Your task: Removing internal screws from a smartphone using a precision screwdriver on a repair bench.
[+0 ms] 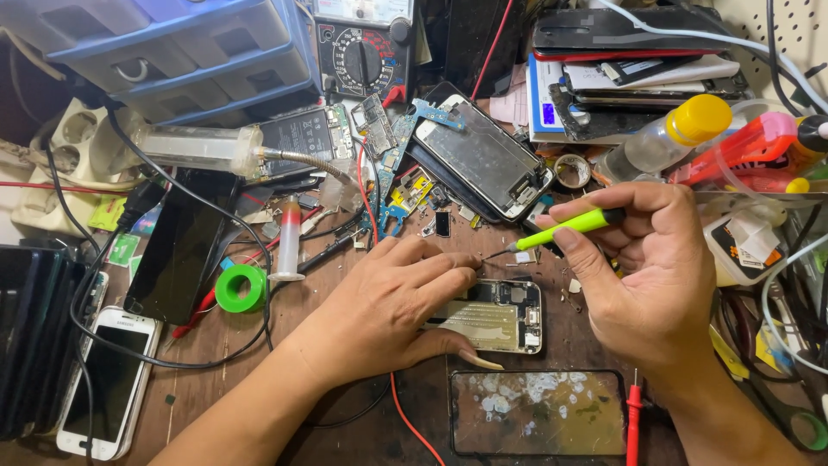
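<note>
An opened phone (pixel 498 316) lies at the centre of the frame on a brown wooden workbench (pixel 259 393), its insides facing up. The left hand (pixel 388 306) lies flat across the phone's left part, fingers stretched and pressed together, the fingertips at its upper edge and the thumb along its lower edge, pinning it rather than gripping it. The right hand (pixel 651 276) is at centre right, curled closed around 1 green-handled screwdriver (pixel 565 229), pinched between thumb and fingers; the thin metal tip points left and meets the phone's upper edge just beside the left fingertips. Directly below the phone lies 1 detached glass screen (pixel 536 412), smeared with pale patches. The bench is crowded: 1 green roll of tape (pixel 240 287) left of the left hand, 1 white phone (pixel 108 380) at the lower left, 1 dark phone (pixel 179 246) face up above it, 1 more opened phone (pixel 483 160) at upper centre, 1 multimeter (pixel 362 52) at the top, blue plastic drawers (pixel 190 52) at the upper left, and 1 clear bottle with a yellow cap (pixel 668 138) at the upper right. 2 red probes show: 1 (pixel 632 423) at the lower right, the other (pixel 194 315) near the tape.
</note>
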